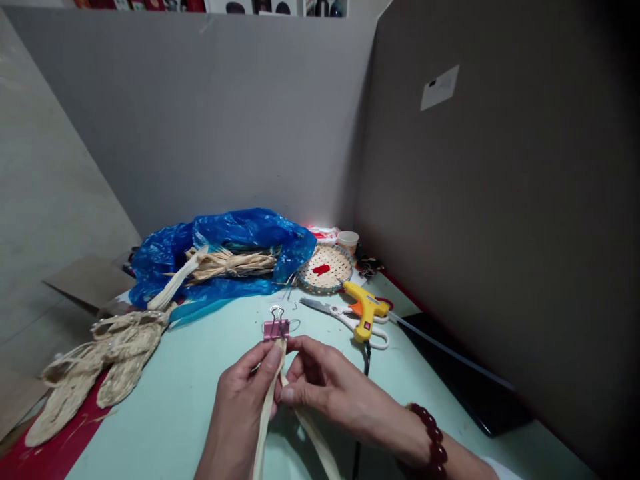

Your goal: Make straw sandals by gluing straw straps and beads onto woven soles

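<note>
Pale flat fibre strips (266, 427) hang down from a pink binder clip (276, 329) that grips their upper ends. My left hand (245, 387) pinches the strips just below the clip, thumb on top. Fingers of my right hand (320, 380) close on another strip (315, 437) slightly to the right, its thumb and forefinger pressed together. Both hands are close together over the pale green tabletop (165, 400). Parts of the strips are hidden behind the fingers.
Beyond the hands lie white-handled scissors (345, 313) and a yellow glue gun (367, 308). A round woven tray (325, 267) holds something red. Dried fibre bundles (235, 263) rest in a blue plastic bag (250, 227). Woven sandals (100, 360) lie left; a black tablet-like object (460, 380) lies right.
</note>
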`<state>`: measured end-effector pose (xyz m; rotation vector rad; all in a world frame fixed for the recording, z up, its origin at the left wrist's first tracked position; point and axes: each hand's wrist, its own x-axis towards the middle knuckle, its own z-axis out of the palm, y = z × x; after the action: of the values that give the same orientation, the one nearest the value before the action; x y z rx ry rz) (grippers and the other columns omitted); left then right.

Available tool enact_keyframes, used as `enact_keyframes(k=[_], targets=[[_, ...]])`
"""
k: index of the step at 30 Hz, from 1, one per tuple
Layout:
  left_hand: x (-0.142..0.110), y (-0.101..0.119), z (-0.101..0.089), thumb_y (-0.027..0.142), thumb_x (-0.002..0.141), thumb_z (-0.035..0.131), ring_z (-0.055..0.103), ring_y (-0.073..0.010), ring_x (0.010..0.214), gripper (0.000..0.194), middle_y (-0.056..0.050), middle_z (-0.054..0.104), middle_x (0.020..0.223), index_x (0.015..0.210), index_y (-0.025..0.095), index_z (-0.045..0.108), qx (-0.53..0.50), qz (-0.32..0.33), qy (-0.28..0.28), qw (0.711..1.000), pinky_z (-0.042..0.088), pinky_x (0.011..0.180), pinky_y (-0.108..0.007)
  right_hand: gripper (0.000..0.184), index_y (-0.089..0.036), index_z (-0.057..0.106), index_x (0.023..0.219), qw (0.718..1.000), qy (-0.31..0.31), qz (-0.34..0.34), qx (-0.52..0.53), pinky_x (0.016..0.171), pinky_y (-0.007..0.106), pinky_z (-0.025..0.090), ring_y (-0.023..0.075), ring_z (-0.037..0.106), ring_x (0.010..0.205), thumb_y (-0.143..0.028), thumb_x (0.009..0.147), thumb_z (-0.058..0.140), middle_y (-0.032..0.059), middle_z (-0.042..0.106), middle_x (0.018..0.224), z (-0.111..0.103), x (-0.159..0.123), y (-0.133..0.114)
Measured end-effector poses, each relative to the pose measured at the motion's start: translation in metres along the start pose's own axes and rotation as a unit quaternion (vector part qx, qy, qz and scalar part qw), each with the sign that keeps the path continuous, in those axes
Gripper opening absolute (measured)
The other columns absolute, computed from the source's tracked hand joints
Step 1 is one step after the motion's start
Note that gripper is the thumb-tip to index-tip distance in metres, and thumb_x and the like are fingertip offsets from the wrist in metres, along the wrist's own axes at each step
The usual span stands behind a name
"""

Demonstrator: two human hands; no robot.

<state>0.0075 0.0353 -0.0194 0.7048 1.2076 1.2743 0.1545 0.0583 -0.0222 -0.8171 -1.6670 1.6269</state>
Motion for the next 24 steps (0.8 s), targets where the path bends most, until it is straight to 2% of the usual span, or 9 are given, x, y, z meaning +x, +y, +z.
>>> enact_keyframes(k=[3,8,11,14,16,19,24], targets=[[-0.002,0.002,0.000,0.047,0.068,0.082,0.041,-0.0052,0.044,0.046,0.008,0.049,0.048,0.099,0.015,0.072,0.000,-0.005,0.002,1.000,0.032,0.043,-0.015,0.033,-0.021,0.059,0.118,1.000,-0.012,-0.008,-0.011,0.067,0.025,0.042,0.0129,0.051,0.072,-0.029,0.086,0.064,-0.0025,0.053,0.081,-0.004,0.000,-0.005],[-0.002,0.006,0.000,0.042,0.067,0.084,0.028,-0.0002,0.041,0.038,0.009,0.047,0.053,0.091,0.016,0.070,-0.010,0.001,0.011,1.000,0.026,0.040,-0.012,0.004,-0.018,0.057,0.090,0.997,-0.002,0.012,-0.073,0.066,0.025,0.040,0.0134,0.054,0.070,-0.019,0.087,0.054,-0.0014,0.057,0.075,-0.011,-0.003,-0.018],[-0.002,0.008,-0.001,0.042,0.067,0.083,0.022,0.0012,0.040,0.036,0.009,0.046,0.052,0.084,0.015,0.068,-0.008,0.002,0.006,1.000,0.017,0.037,-0.010,0.007,-0.019,0.052,0.084,0.996,0.012,0.024,-0.080,0.066,0.025,0.041,0.0134,0.054,0.067,-0.013,0.087,0.048,-0.0017,0.060,0.069,-0.013,-0.004,-0.020],[-0.001,0.008,-0.001,0.043,0.068,0.082,0.021,0.0014,0.039,0.036,0.009,0.046,0.053,0.084,0.015,0.067,-0.004,0.008,0.002,1.000,0.016,0.036,-0.010,0.007,-0.020,0.050,0.086,0.997,0.020,0.033,-0.063,0.057,0.022,0.039,0.0112,0.049,0.057,-0.014,0.087,0.046,-0.0031,0.058,0.065,-0.010,-0.003,-0.017],[-0.001,0.008,0.001,0.044,0.068,0.082,0.020,0.0014,0.039,0.037,0.010,0.045,0.051,0.085,0.015,0.066,0.002,0.018,0.000,1.000,0.017,0.035,-0.010,0.003,-0.019,0.052,0.088,0.998,0.028,0.025,-0.051,0.054,0.021,0.036,0.0098,0.045,0.057,-0.022,0.088,0.053,-0.0041,0.054,0.067,-0.007,-0.001,-0.014],[-0.003,0.007,0.005,0.044,0.068,0.081,0.020,0.0013,0.039,0.037,0.010,0.047,0.052,0.086,0.016,0.065,0.014,0.036,-0.007,0.999,0.018,0.035,-0.009,0.017,-0.018,0.059,0.090,0.997,0.064,-0.011,-0.034,0.057,0.021,0.034,0.0096,0.043,0.062,-0.034,0.087,0.062,-0.0036,0.052,0.073,-0.002,0.002,-0.011],[-0.007,0.009,0.007,0.045,0.068,0.081,0.027,0.0010,0.038,0.040,0.010,0.047,0.052,0.090,0.016,0.065,0.046,0.058,-0.004,0.997,0.020,0.036,-0.009,0.020,-0.015,0.066,0.079,0.994,0.107,-0.031,-0.022,0.055,0.023,0.027,0.0096,0.035,0.060,-0.033,0.086,0.064,-0.0046,0.046,0.063,-0.002,0.003,-0.015]])
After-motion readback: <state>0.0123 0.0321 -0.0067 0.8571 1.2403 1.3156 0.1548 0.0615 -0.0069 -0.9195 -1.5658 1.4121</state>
